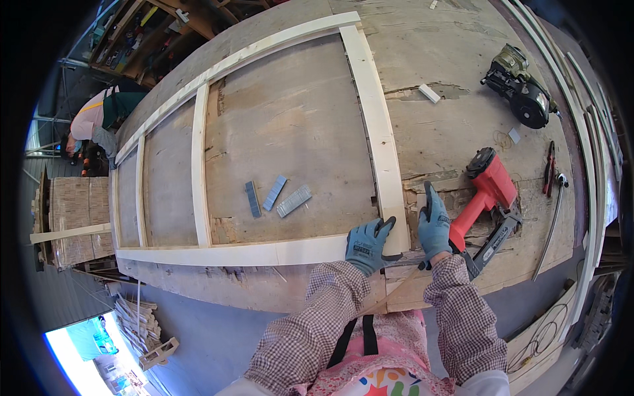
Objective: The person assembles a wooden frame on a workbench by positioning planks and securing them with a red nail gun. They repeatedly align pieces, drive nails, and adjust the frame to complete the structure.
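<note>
A wooden frame [380, 132] of pale strips with crossbars lies flat on the worktable. At its near right corner, my left hand [367, 247], in a blue-grey glove, grips the wood, fingers bent over the strips. Just right of that corner is my right hand [434, 224], gloved alike, fingers stretched out, holding nothing I can see. Beside it a red nail gun [492, 188] with a black top rests on the table. Three strips of staples or nails [294, 200] lie inside the frame.
Farther right stand a dark coil nailer [518, 86], pliers [549, 170] and a metal bar [549, 231]. A small wood block [429, 93] lies beyond the frame. Long strips [591, 198] line the right edge. Another person [105, 119] bends at the far left, near stacked wood [80, 218].
</note>
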The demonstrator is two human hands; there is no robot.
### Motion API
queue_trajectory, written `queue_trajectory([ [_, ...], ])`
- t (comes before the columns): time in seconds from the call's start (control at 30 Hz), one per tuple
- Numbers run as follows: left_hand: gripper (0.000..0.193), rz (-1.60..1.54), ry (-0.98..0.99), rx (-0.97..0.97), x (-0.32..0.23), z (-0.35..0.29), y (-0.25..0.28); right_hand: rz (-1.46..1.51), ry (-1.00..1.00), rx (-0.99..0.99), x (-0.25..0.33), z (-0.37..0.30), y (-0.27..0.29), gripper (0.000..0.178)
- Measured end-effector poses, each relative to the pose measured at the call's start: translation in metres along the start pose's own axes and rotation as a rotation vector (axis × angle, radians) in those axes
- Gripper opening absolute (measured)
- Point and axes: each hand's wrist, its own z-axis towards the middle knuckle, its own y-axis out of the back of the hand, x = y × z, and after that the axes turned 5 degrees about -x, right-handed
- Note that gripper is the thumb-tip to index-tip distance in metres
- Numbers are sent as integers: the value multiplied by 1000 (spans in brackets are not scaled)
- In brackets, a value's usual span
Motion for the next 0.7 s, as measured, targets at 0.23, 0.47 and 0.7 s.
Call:
queue_trajectory([
  [0.23,81,-3,-2,-21,3,-1,-4,-251,147,-117,-16,142,12,50],
  [0.47,79,107,-41,-12,9,-8,-15,-880,-14,-96,-55,283,-23,47],
  [0.7,81,3,0,18,8,-2,-10,345,-365,192,-2,137,-1,30],
])
